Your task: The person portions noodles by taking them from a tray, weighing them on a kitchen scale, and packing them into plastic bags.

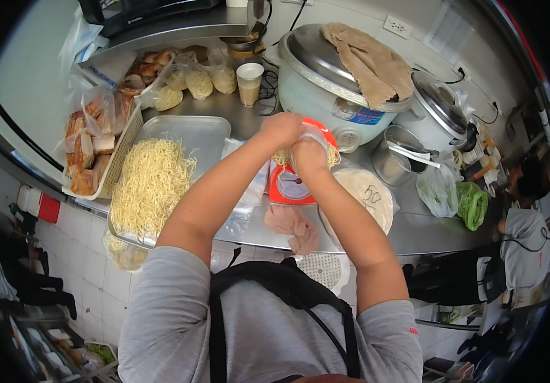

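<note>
Both my hands meet over the round top of a red kitchen scale (291,191). My left hand (282,130) is closed at the upper left of a clear plastic bag, touching its edge. My right hand (309,155) is closed around the bag, with noodles (333,156) showing on both sides of it. The fingertips are mostly hidden. Left of my arms, a metal tray (208,127) holds a large heap of loose yellow noodles (150,185). Flat plastic bags (242,210) lie between the tray and the scale.
A large rice cooker (313,80) stands behind the scale, a metal pot (393,163) to its right. Around them are a cup (249,85), bagged noodles (198,83), a meat basket (118,153), a pink cloth (293,225) and a round pale stack (358,198). A person (524,249) stands far right.
</note>
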